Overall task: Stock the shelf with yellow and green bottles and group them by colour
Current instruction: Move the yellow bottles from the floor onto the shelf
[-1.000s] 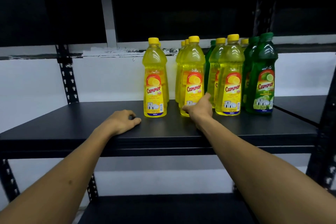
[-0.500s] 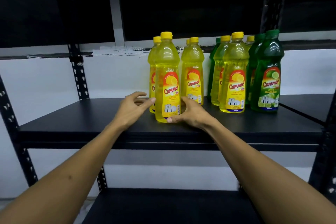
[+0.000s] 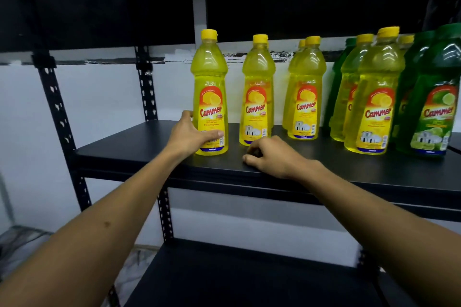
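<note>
Nearest the camera, both forearms reach up to the black shelf (image 3: 139, 143). The right hand (image 3: 272, 156) rests on the shelf's front edge, fingers curled loosely under, holding nothing; it sits just in front of the 2nd yellow bottle (image 3: 257, 97) w/o clearly touching it. The left hand (image 3: 192, 136) is a bit further in, wrapped round the base of the leftmost yellow bottle (image 3: 210, 97): thumb across the front of the label, fingers behind (only a knuckle shows past the bottle's left side). That bottle stands upright near the front edge, toward the shelf's left half, apart from the rest.

Further back, the 2nd yellow bottle stands upright, w/ what looks like another right behind it. To its right a yellow pair (image 3: 305, 97), one behind the other. Then, toward the right end of the shelf, a packed cluster: yellow bottles at front (image 3: 374, 104) w/ a dark green one (image 3: 340, 75) tucked behind them, and green bottles (image 3: 434, 107) at the frame's right edge, touching the yellow ones. So colours are mixed at that end.

Behind all: white wall (image 3: 99, 97), perforated black uprights (image 3: 59, 117). A lower shelf (image 3: 249, 279) shows below.
</note>
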### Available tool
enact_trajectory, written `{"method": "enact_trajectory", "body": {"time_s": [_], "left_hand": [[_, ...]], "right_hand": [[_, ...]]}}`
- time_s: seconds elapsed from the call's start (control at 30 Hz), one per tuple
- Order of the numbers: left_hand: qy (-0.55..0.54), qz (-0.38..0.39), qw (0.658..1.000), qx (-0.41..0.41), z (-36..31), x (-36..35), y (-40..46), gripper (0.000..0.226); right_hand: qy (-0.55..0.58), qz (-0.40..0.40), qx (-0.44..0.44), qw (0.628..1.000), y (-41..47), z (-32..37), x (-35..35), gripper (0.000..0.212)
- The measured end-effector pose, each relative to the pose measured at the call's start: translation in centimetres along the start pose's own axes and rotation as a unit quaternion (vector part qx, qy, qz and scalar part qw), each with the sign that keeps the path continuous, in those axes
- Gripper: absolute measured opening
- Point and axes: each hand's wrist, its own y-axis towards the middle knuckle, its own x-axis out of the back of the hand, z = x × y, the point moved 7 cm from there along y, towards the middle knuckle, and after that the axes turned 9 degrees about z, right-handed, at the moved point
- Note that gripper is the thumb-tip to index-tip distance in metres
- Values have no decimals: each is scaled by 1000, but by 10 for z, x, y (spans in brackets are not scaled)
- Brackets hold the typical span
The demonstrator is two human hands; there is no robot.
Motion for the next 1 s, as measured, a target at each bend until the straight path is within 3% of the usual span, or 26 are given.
{"method": "enact_trajectory", "body": {"time_s": [0.3, 0.77, 1.0], "left_hand": [[-20, -50, 996, 73, 76, 65, 48, 59], [74, -86, 989, 95, 153, 107, 162, 61], [62, -60, 992, 94, 176, 119, 206, 53]], "right_hand": [[-4, 26, 25, 999, 82, 59, -32, 33], [10, 42, -2, 999, 222, 53, -68, 41], [27, 54, -1, 998, 249, 43, -70, 38]]}}
